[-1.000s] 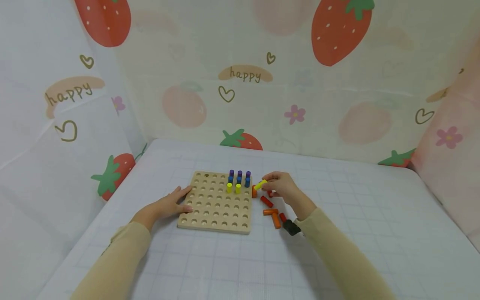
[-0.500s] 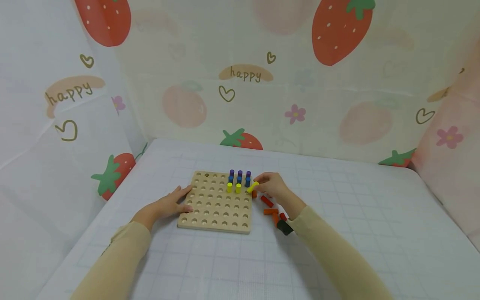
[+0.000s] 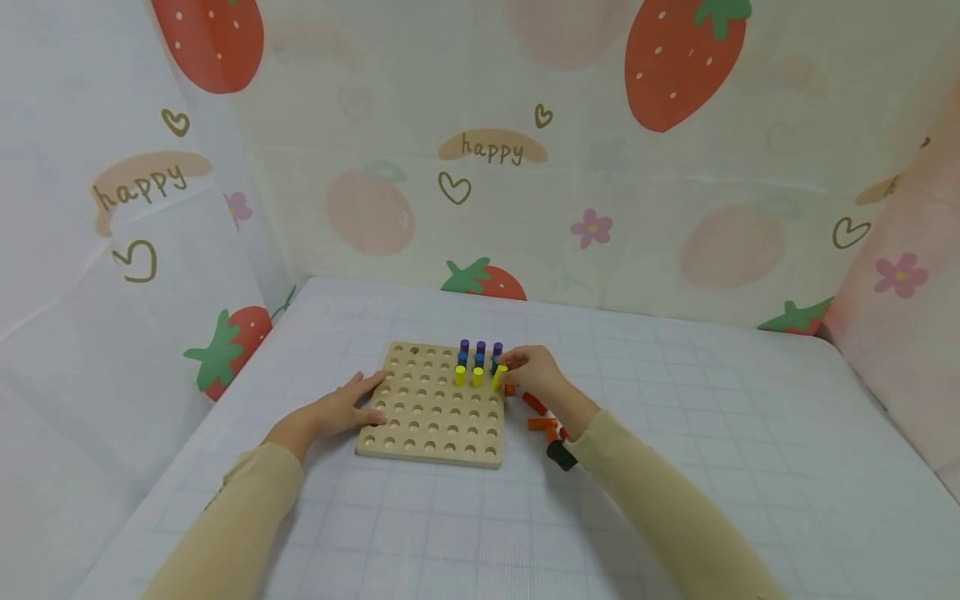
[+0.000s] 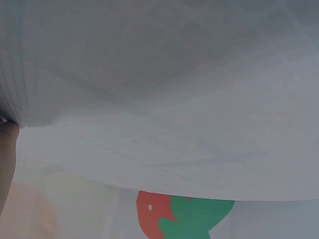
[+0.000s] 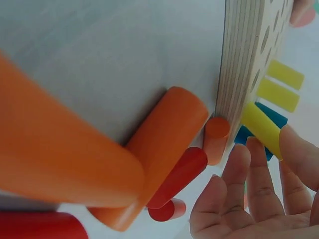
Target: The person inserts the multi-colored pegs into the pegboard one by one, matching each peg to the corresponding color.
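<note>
A wooden peg board with rows of round holes lies on the table. My left hand rests on its left edge, fingers spread, thumb over the top. Between thumb and fingers my right hand pinches a yellow peg, slightly tilted, its lower end at the right-hand hole of the third row. In that row stand two upright yellow pegs. Behind them are blue pegs, then three purple pegs. The left wrist view shows mostly tabletop and one fingertip.
Right of the board lie loose orange pegs and red pegs. One orange peg stands close against the board's side. A small black device sits under the right wrist. A printed strawberry curtain backs the table.
My right hand has moved left with the yellow peg, from over the loose pegs to the board's right edge. The peg has turned from nearly flat to almost upright. My left hand stays put.
</note>
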Demonstrator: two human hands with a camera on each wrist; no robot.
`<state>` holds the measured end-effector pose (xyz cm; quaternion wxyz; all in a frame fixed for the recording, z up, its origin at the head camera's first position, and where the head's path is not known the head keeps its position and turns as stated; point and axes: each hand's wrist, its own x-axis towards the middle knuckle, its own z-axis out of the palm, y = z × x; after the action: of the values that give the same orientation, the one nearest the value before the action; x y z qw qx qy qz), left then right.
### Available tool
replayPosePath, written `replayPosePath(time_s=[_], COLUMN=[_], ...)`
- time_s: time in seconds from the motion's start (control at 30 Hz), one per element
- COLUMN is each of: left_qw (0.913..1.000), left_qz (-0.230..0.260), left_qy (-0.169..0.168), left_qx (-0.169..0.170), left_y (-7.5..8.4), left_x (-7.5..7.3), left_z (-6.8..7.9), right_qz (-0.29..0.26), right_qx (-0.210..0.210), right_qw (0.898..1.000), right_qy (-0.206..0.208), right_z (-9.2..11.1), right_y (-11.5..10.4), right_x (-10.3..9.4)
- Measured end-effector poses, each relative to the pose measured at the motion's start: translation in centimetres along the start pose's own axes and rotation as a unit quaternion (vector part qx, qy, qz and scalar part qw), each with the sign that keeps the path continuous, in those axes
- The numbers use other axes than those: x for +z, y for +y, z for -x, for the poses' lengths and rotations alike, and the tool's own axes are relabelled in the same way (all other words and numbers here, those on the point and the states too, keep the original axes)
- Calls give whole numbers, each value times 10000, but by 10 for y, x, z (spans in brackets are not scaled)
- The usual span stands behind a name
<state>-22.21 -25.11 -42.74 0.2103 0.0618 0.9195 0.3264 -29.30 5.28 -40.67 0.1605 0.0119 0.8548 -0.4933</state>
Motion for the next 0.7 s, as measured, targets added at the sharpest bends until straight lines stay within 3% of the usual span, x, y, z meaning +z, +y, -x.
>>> replayPosePath(time_s=[0.3, 0.5, 0.7], left_qw=[10000, 10000, 10000], left_qz=[-4, 11, 47], left_qy=[9, -17, 0], left_qx=[22, -1, -24], left_y=[3, 1, 1], left_x=[0, 0, 0], left_z=[2, 0, -1], right_qz=[-239, 90, 263], right_qx=[-9, -50, -214], right_qw=[9997, 9999, 9993], right_qy=[-103, -6, -172], right_z=[6, 13, 15], right_y=[1, 4, 14], right_x=[-6, -23, -42])
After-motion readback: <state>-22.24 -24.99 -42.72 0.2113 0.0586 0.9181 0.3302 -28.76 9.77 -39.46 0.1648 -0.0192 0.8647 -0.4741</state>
